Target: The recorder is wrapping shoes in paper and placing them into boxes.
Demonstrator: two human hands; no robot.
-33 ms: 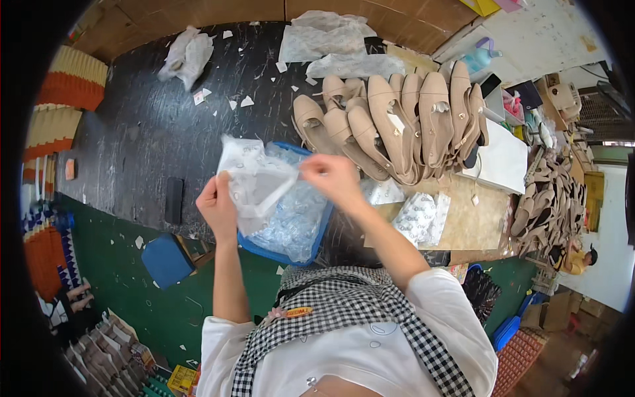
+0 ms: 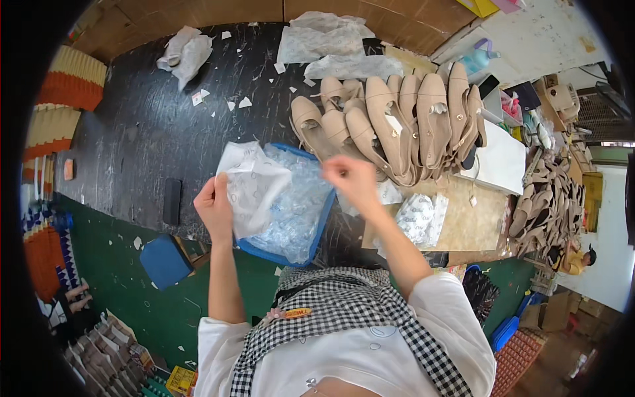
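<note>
My left hand (image 2: 215, 204) pinches the tissue sheet (image 2: 253, 188) by its left edge, over the blue basket (image 2: 323, 228). My right hand (image 2: 356, 185) is half-curled; can't tell if it's empty. Likely light, limp, tearable: corners, soft pinch.

At the left end of the bench (image 2: 119, 145) I see a small orange block (image 2: 69, 169), with a black bar (image 2: 172, 201) near the front edge. Below, I have a blue seat (image 2: 163, 262) above green floor (image 2: 112, 258). Upper right, I make out a light-blue bottle (image 2: 475, 61); far right, a person (image 2: 577, 262) in yellow.
</note>
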